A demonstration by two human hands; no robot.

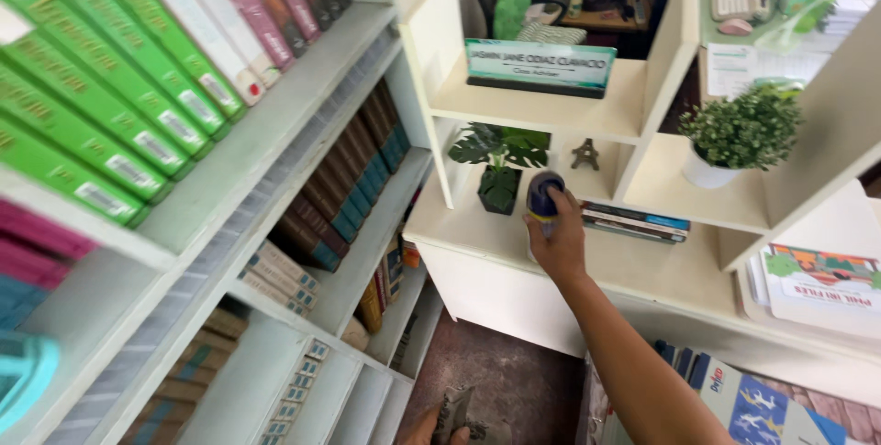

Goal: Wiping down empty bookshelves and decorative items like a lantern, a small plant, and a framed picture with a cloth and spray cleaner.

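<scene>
My right hand [556,241] reaches out to the cream display shelf [477,225] and grips a blue spray can with a yellow band [542,195], held upright just above the shelf surface. The can is right beside a small dark-leaved potted plant [500,168]. My left hand [431,428] shows only at the bottom edge, closed on a crumpled grey cloth [457,411].
A white bookcase [275,124] with green, pink and brown books fills the left. On the display shelf stand a teal nameplate [538,65], a tiny tower figurine [585,154], a stack of flat books [635,221] and a white-potted bush [740,133]. Magazines [762,404] lie lower right.
</scene>
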